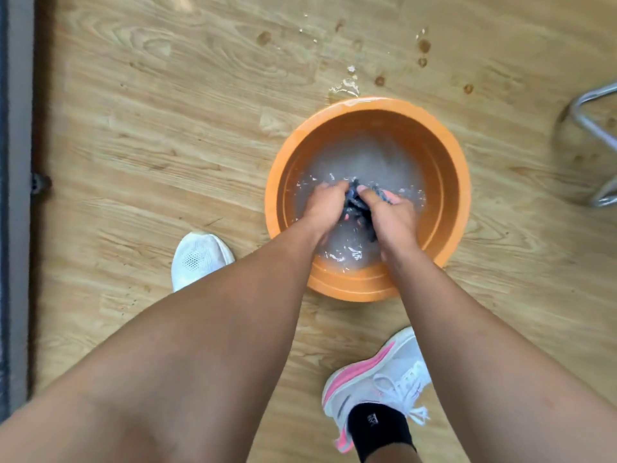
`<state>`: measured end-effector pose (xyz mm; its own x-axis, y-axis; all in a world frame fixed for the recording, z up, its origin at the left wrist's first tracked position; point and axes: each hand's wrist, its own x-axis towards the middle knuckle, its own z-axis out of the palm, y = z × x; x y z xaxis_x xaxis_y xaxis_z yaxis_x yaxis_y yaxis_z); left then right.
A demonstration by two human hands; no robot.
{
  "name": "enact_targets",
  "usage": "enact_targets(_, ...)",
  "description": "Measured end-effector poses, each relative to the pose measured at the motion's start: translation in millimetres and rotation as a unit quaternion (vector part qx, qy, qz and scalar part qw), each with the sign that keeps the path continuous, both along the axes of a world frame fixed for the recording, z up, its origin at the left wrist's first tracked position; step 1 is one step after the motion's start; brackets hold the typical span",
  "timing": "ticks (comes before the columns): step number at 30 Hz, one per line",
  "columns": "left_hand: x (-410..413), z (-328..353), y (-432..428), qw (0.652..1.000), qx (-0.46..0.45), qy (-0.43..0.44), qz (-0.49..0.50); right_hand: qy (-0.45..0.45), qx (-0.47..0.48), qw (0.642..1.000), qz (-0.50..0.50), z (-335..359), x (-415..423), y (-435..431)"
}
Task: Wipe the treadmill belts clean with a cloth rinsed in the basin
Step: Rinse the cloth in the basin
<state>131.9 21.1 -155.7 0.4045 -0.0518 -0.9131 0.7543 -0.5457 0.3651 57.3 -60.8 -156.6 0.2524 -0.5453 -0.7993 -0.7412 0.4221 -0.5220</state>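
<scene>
One orange basin [462, 182] is counted, and one dark cloth [355, 205] is seen. Two hands are counted: the left hand [325, 205] and the right hand [389, 217]. Two shoes are counted, one white shoe [197, 259] and one pink-trimmed shoe [377, 372]. One black sock [377, 429] and one metal frame [592, 127] are seen.
</scene>
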Motion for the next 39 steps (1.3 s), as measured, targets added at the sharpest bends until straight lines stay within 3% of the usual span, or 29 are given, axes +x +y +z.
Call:
enact_targets(3, -2, -4, 3, 0.999, -0.007, 0.032, -0.017, -0.004, -0.016, 0.998, 0.056, -3, 6, 15)
enact_targets(6, -6, -1, 7, 0.998, 0.015, 0.048, -0.042, 0.05, -0.053, 0.991, 0.116, -15, 21, 22)
enact_targets(11, -16, 19, 11, 0.999, 0.012, -0.025, 0.032, 0.092, -0.083, 0.977, 0.171, -29, 42, 19)
enact_targets(13, -14, 23, 13, 0.997, 0.029, -0.064, 0.025, 0.122, -0.106, 0.97, 0.18, -28, 42, 7)
enact_targets(17, -11, 19, 23, 0.996, 0.063, -0.06, -0.024, 0.188, -0.128, 0.952, 0.203, -22, 23, -31)
enact_targets(22, -5, 9, 5, 0.994, 0.079, -0.071, -0.033, 0.125, -0.126, 0.972, 0.155, -1, 12, -22)
enact_targets(25, -5, 4, -6, 0.998, 0.06, -0.022, -0.004, 0.071, -0.096, 0.981, 0.156, 9, 16, 1)
enact_targets(30, -10, -5, -9, 0.999, 0.048, 0.017, -0.018, 0.074, -0.09, 0.975, 0.187, -1, 30, 12)
enact_targets(33, -10, 0, -5, 0.997, 0.043, 0.042, 0.042, 0.083, -0.094, 0.968, 0.218, -9, 45, 9)
enact_targets(35, -11, 9, -2, 0.997, 0.07, -0.01, 0.027, 0.098, -0.086, 0.958, 0.254, -12, 54, 6)
enact_targets(39, -9, 40, 2, 0.974, 0.124, -0.165, -0.096, 0.136, -0.072, 0.947, 0.283, -13, 58, -5)
